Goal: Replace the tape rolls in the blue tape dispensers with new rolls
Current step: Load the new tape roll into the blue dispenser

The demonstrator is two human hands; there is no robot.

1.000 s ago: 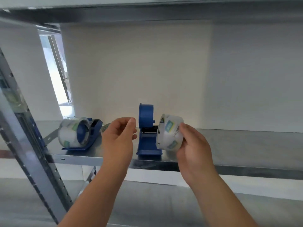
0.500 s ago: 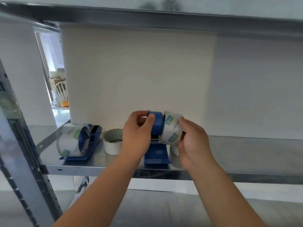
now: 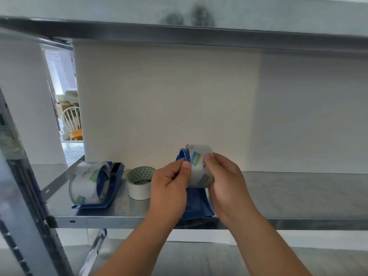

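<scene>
On the clear roll [image 3: 89, 182] left of my white tape roll [image 3: 139, 183] I can faintly read "deli"; other labels blur.

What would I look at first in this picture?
Two hands, left and right, meet mid-shelf, pressing a clear tape roll onto a blue dispenser. Farther left sit a white roll and another loaded dispenser.

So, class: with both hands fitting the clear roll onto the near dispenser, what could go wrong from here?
1. The blue dispenser sits at the shelf edge; pushing might tip it off.
2. The clear roll may seat crooked on the hub.
3. The left hand could be pinched against the hub.
</scene>
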